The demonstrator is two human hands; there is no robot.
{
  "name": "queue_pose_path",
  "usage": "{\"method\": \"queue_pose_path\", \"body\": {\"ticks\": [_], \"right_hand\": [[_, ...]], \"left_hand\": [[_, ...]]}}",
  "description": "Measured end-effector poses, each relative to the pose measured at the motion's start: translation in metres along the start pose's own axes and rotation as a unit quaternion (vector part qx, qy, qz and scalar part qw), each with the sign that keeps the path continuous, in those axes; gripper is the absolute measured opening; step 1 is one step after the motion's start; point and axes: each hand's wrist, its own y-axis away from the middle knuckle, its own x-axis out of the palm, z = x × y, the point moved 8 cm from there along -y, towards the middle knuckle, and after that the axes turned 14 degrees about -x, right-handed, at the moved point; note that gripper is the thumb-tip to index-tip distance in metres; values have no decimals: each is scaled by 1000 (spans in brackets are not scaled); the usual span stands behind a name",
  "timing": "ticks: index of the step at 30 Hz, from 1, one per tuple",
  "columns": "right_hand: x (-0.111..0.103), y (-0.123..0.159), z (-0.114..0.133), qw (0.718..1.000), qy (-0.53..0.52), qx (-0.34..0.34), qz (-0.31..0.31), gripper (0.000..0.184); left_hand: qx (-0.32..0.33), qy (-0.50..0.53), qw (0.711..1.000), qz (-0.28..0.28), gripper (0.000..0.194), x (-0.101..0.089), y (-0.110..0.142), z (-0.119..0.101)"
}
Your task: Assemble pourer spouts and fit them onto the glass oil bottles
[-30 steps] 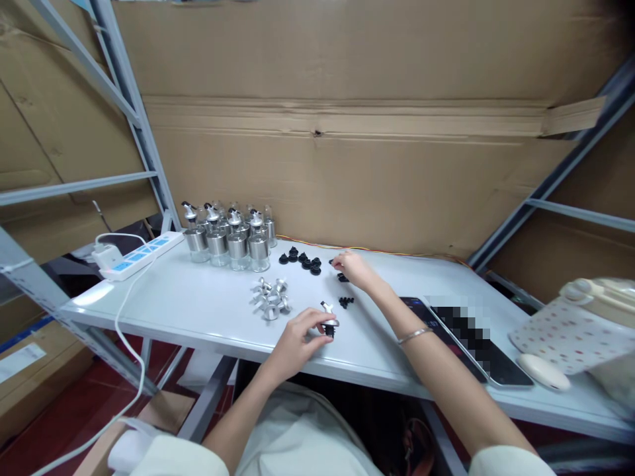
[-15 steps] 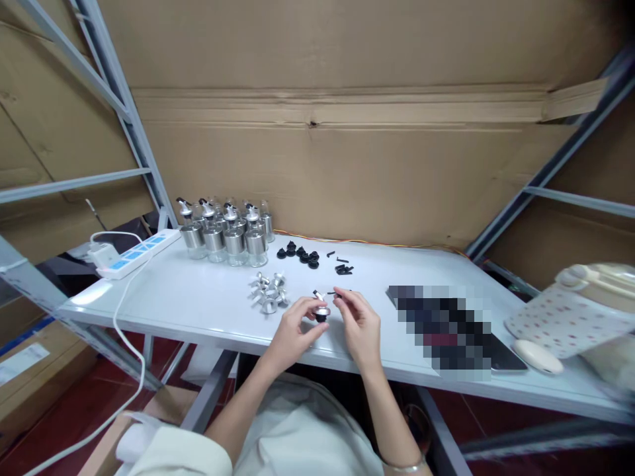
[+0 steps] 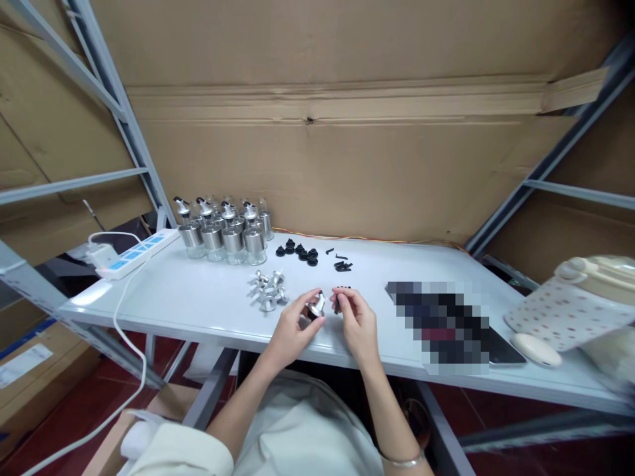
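Note:
My left hand (image 3: 292, 327) is closed around a small silver pourer cap (image 3: 315, 307), held tilted just above the white table (image 3: 198, 297). My right hand (image 3: 356, 320) pinches a small black pin (image 3: 337, 302) right beside the cap. A pile of loose silver caps (image 3: 266, 292) lies just left of my hands. Farther back sit a cluster of black stoppers (image 3: 299, 252) and a few black pins (image 3: 342, 265).
Several glass bottles with silver collars (image 3: 223, 231) stand at the back left, next to a white power strip (image 3: 131, 254) with a trailing cable. A blurred-out tablet (image 3: 446, 324), a white mouse (image 3: 536, 348) and a dotted cloth (image 3: 570, 311) lie on the right. Cardboard lines the wall.
My right hand came back from the black pins at the rear to the cap with a pin in it. My left hand lifted and tilted the cap.

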Motion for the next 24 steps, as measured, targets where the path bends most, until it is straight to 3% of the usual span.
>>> {"method": "queue_pose_path", "body": {"ticks": [4, 9, 14, 24], "right_hand": [[-6, 2, -4, 997, -53, 28, -53, 22], [-3, 2, 0, 999, -32, 17, -17, 14], [-2, 1, 6, 1000, -26, -16, -2, 12], [-3, 1, 8, 999, -34, -24, -9, 11]], "left_hand": [[43, -12, 999, -2, 44, -2, 3, -9], [72, -36, 996, 38, 43, 5, 7, -17], [65, -43, 996, 42, 41, 7, 7, -17], [72, -32, 994, 70, 47, 10, 6, -11]]}}
